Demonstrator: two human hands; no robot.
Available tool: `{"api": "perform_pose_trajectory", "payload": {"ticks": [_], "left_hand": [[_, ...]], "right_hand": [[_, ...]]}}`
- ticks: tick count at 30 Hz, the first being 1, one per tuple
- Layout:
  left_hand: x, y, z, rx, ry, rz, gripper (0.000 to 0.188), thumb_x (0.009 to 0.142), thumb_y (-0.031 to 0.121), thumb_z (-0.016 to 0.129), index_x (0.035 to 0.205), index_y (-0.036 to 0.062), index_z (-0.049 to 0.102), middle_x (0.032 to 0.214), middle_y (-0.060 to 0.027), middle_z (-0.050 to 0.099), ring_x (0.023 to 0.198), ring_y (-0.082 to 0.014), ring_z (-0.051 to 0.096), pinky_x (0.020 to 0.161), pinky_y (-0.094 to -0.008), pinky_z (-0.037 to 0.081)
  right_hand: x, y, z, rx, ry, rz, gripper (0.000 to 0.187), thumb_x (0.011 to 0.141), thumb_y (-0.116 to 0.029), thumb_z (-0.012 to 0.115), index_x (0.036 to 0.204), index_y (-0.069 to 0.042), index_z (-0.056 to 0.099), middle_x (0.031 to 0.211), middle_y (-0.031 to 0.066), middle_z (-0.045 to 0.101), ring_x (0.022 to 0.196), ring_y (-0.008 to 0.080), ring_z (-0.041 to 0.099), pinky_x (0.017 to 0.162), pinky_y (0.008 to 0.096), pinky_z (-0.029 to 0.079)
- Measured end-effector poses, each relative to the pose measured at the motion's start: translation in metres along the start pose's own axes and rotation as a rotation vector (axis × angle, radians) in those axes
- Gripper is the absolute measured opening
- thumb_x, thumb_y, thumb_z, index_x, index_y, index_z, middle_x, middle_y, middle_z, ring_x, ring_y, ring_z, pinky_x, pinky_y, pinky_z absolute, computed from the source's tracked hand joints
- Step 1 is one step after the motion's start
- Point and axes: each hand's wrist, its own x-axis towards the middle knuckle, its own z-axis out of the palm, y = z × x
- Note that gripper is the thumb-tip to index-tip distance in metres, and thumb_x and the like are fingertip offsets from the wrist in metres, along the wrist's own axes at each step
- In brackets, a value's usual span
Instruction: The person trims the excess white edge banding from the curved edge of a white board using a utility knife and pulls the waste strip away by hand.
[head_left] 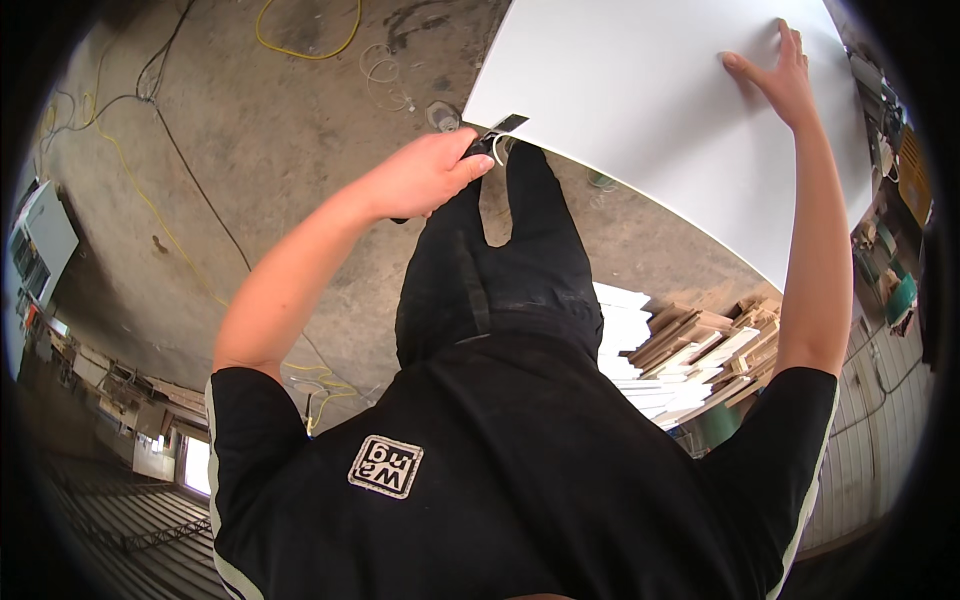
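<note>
A large white board (660, 110) fills the upper right, its near edge running in front of my legs. My left hand (430, 170) is closed round a black-handled flat-bladed tool (484, 147) at the board's near left corner. The dark, flat blade reaches over the board's edge; its exact kind I cannot make out. A thin white curl of strip (499, 152) hangs by the blade. My right hand (783, 82) rests on the board's upper face with thumb and fingers spread, holding nothing.
Stacked wooden and white strips (705, 350) lie on the floor below the board's right part. A yellow cable (320, 52) and a dark cable (205, 195) cross the concrete floor (300, 130) to the left. Clutter (890, 250) lines the far right.
</note>
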Motion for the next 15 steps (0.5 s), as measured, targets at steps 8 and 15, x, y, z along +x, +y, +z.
{"api": "perform_pose_trajectory", "payload": {"ticks": [8,15], "left_hand": [[-0.002,-0.005,-0.012,0.030,-0.022,0.061,0.029,0.108,0.032,0.051,0.104,0.0032,0.050,0.070,-0.0038,0.052,0.052,-0.0150,0.052,0.050,-0.0342,0.047],[0.005,-0.003,-0.002,0.007,-0.018,0.087,0.033,0.107,0.032,0.053,0.104,-0.0008,0.052,0.073,-0.0106,0.057,0.053,-0.0207,0.056,0.057,-0.0392,0.049]], "right_hand": [[0.023,-0.064,-0.010,-0.031,-0.007,0.050,0.145,0.054,-0.094,0.074,0.166,-0.019,0.020,0.171,0.0195,0.018,0.157,0.0459,0.016,0.121,0.0611,0.035],[0.036,-0.118,-0.037,-0.005,-0.169,0.179,0.152,0.057,-0.070,0.090,0.163,0.002,0.009,0.168,0.0316,0.012,0.156,0.0491,0.012,0.127,0.0560,0.018]]}}
